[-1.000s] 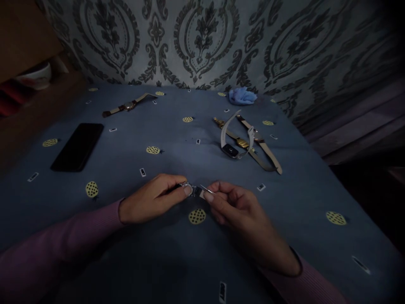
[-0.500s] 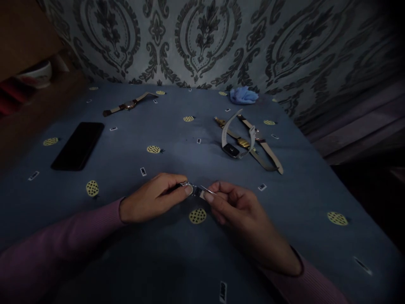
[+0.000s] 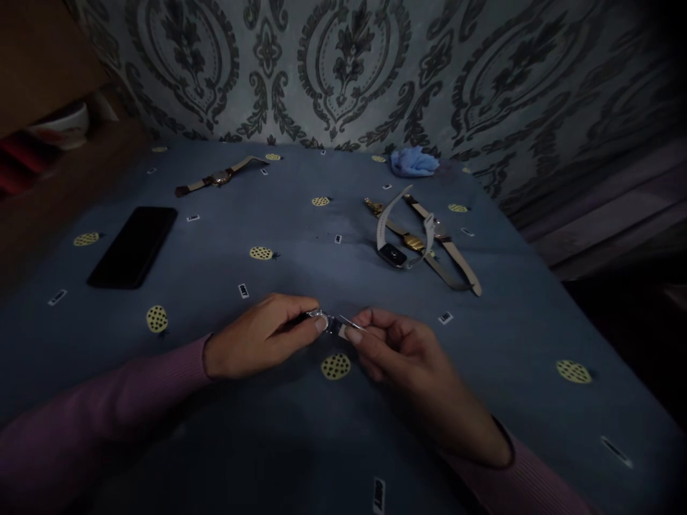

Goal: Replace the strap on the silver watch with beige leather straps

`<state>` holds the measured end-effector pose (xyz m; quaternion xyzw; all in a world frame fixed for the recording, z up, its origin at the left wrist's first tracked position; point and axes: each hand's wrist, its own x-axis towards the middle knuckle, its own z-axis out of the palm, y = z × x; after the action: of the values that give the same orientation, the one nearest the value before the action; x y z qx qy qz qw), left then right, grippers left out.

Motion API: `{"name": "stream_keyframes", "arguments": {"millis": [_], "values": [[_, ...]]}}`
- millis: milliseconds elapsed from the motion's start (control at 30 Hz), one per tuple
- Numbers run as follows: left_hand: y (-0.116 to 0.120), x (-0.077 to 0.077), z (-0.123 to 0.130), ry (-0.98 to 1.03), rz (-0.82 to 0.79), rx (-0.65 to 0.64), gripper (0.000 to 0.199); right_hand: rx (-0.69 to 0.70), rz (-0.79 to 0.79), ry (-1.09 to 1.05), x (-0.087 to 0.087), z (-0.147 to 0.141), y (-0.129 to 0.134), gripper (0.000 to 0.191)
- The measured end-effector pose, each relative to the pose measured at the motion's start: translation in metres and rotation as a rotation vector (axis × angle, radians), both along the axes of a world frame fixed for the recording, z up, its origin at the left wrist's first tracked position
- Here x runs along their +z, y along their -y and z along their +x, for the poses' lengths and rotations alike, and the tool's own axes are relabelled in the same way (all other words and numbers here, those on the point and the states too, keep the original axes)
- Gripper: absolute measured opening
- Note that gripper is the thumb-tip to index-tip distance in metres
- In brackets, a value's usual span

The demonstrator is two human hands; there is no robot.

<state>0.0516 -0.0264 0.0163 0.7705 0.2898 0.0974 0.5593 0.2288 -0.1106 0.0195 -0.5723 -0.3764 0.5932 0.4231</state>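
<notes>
Just above the table, my left hand (image 3: 268,336) pinches a small silver-cased wristwatch (image 3: 320,319) between thumb and fingers. Its dark strap (image 3: 335,327) reaches toward my right hand (image 3: 400,354), which is closed on the strap's pale end. A thin metal strip or tool (image 3: 350,322) juts from the right fingertips; its exact kind cannot be made out. Most of the watch case is covered by my left thumb. Both hands are close together, with the watch stretched between them.
A black phone (image 3: 133,247) lies at the left. Behind it rests a brown-strapped watch (image 3: 220,177). Right of centre, several watches cluster, including a white-banded smartwatch (image 3: 393,254) and a gold watch (image 3: 413,242). A crumpled blue cloth (image 3: 413,162) sits near the wall.
</notes>
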Motion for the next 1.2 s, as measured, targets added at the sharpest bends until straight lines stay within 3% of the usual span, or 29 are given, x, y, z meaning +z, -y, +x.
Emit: {"name": "stream_keyframes", "arguments": {"millis": [200,467,767,1033,1200], "values": [[-0.003,-0.002,0.000,-0.040,0.074,-0.029,0.032,-0.023,-0.024,-0.023,0.002,0.001,0.000,0.030],[-0.009,0.002,-0.002,-0.161,0.333,-0.183,0.025,-0.016,-0.062,-0.050,-0.008,0.004,-0.001,0.029],[-0.015,0.005,-0.003,-0.242,0.322,-0.220,0.026,-0.014,-0.234,-0.240,-0.007,0.013,-0.007,0.027],[-0.015,0.004,-0.003,-0.265,0.287,-0.196,0.027,-0.001,-0.188,-0.181,-0.008,0.011,-0.004,0.027],[-0.016,0.004,-0.004,-0.215,0.175,-0.165,0.033,0.002,-0.118,-0.147,-0.008,0.012,-0.003,0.029]]}}
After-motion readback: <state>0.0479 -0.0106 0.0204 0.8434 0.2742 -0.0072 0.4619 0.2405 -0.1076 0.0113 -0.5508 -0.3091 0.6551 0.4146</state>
